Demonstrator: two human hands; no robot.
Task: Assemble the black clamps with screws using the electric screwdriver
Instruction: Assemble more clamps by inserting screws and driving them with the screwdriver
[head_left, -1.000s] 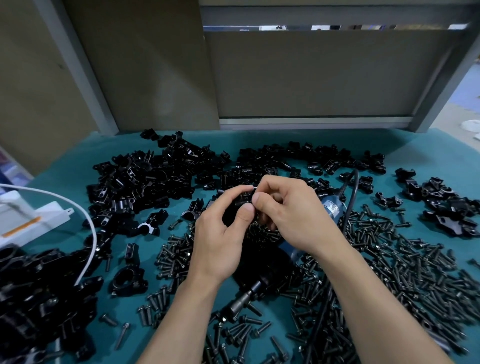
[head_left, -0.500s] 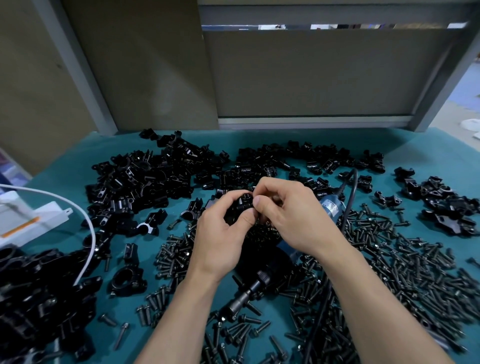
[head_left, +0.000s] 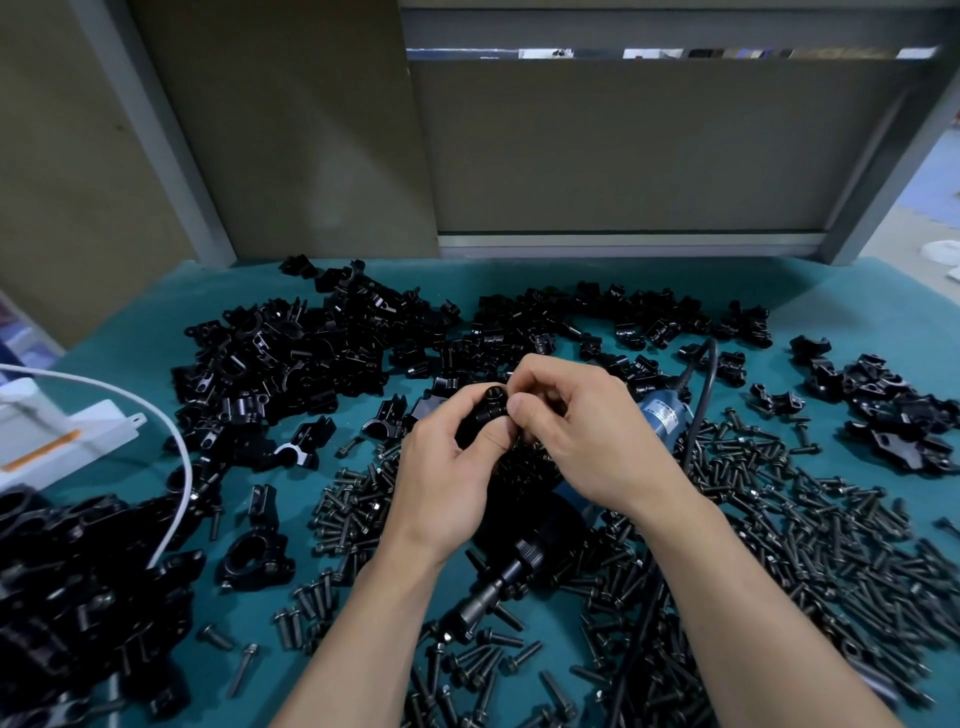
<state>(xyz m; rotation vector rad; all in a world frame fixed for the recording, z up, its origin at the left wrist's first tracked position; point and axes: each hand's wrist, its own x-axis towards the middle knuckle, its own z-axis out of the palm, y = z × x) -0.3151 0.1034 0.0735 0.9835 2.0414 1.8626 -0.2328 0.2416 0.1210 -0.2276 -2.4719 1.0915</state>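
Now | black clamp (head_left: 491, 404): glossy, bore up | left hand (head_left: 447, 483), right hand (head_left: 582, 436): grips pinch it

Bare left hand (head_left: 441, 478), right hand (head_left: 587, 436), seemingly bare forearms (head_left: 363, 623)

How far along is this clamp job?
Early, seemingly. The near-left pile may be finished clamps. The left hand and right hand pinch one clamp; the electric screwdriver lies untouched below. Heaps of loose clamp pieces and screws are left.
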